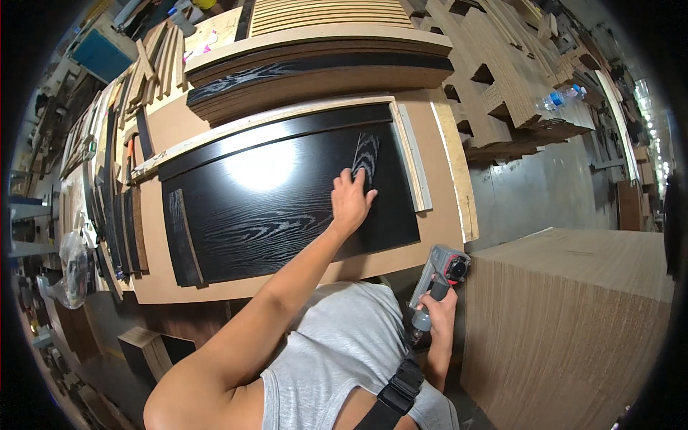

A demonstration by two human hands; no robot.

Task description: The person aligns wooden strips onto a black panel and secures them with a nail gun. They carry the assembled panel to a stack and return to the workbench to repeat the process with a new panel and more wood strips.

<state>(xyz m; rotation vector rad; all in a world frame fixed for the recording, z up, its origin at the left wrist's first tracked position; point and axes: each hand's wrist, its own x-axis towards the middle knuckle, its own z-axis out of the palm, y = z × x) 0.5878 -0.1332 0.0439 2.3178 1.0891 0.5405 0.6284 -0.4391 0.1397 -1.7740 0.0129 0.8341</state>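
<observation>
A black wood-grained panel [258, 236] lies flat on the brown worktop [444, 179]. My left hand [349, 204] reaches over its right part, with fingers and thumb round the near end of a short black wood strip [367, 149]. The fingers hide part of that strip. A second short black strip [186, 236] lies along the panel's left end, and a long one [279, 140] runs along its far side. Off the worktop's near right corner, my right hand [439, 309] is closed round the handle of a grey and black nail gun [438, 271].
Pale wooden rails [406, 154] border the panel's far and right sides. Behind stands a stack of dark-edged boards [315, 79]. A tall pile of brown boards [566, 301] rises close on the right. A hammer [131, 154] and loose black strips [129, 229] lie left.
</observation>
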